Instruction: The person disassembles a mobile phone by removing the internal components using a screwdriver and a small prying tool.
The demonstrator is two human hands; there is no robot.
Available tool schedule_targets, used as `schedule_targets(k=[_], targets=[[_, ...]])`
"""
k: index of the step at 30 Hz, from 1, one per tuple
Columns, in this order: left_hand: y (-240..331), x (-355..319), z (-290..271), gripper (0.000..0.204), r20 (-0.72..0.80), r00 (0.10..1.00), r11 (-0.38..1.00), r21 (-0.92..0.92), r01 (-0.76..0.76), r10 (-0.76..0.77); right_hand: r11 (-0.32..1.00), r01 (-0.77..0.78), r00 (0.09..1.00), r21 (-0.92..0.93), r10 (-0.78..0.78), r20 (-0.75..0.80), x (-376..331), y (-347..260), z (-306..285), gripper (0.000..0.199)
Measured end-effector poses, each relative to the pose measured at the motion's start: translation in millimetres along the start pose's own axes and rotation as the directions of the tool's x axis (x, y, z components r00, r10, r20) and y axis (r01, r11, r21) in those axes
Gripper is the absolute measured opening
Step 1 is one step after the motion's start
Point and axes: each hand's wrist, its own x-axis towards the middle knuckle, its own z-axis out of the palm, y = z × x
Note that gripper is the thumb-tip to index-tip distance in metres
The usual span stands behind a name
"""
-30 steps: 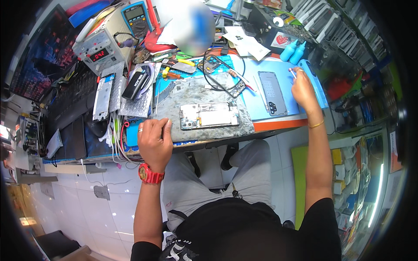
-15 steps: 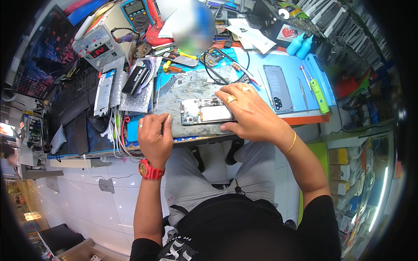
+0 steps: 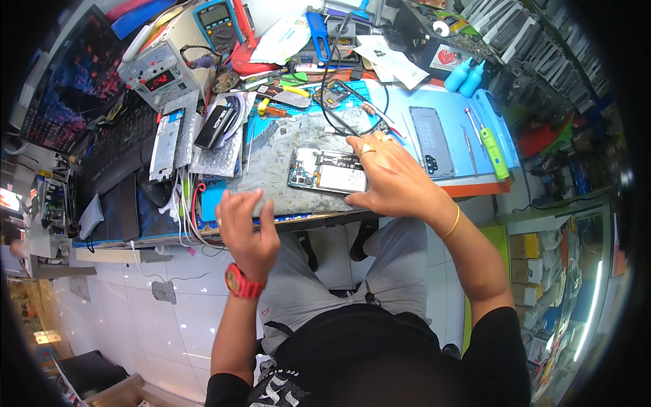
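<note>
An opened smartphone [image 3: 342, 178], its circuit board and battery exposed, lies on the grey work mat [image 3: 278, 146]. My right hand [image 3: 393, 176] grips the phone's right end, with fingers on the far edge and thumb on the near one, hiding that end. By the front edge of the mat, to the left of the phone, my left hand [image 3: 248, 227] is open and holds nothing. A detached phone back cover [image 3: 434, 139] lies on the blue surface at right, beside tweezers [image 3: 470, 150] and a green-handled screwdriver [image 3: 494, 152].
A power supply [image 3: 159, 78] and a multimeter [image 3: 218, 27] stand at the back left. Another phone frame [image 3: 166, 146] rests on bubble wrap. A black cable [image 3: 325, 74] loops behind the mat. Two light blue bottles [image 3: 464, 76] are at the back right.
The smartphone has shifted slightly right and turned a little in my right hand. My left hand has drawn toward me, its fingers spreading apart from a loosely curled pose.
</note>
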Motion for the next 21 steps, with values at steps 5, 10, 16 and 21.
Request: schedule_targets(k=[5, 10, 16, 21], targets=[[69, -46, -6, 0.057, 0.309, 0.851, 0.544, -0.665, 0.513, -0.425, 0.997, -0.033, 0.969, 0.076, 0.05, -0.241, -11, -15, 6, 0.084], [94, -39, -4, 0.072, 0.585, 0.749, -0.089, -0.803, 0.59, -0.311, 0.908, -0.051, 0.957, 0.416, 0.163, -0.24, -45, -71, 8, 0.082], [89, -27, -21, 0.049, 0.749, 0.554, -0.306, -0.658, 0.688, -0.364, 0.866, 0.001, 0.961, 0.5, 0.136, -0.239, -76, -104, 17, 0.075], [83, -29, -30, 0.048, 0.775, 0.51, -0.383, -0.629, 0.676, -0.372, 0.473, -0.111, 0.942, 0.874, 0.329, -0.059, -117, -91, 28, 0.056]])
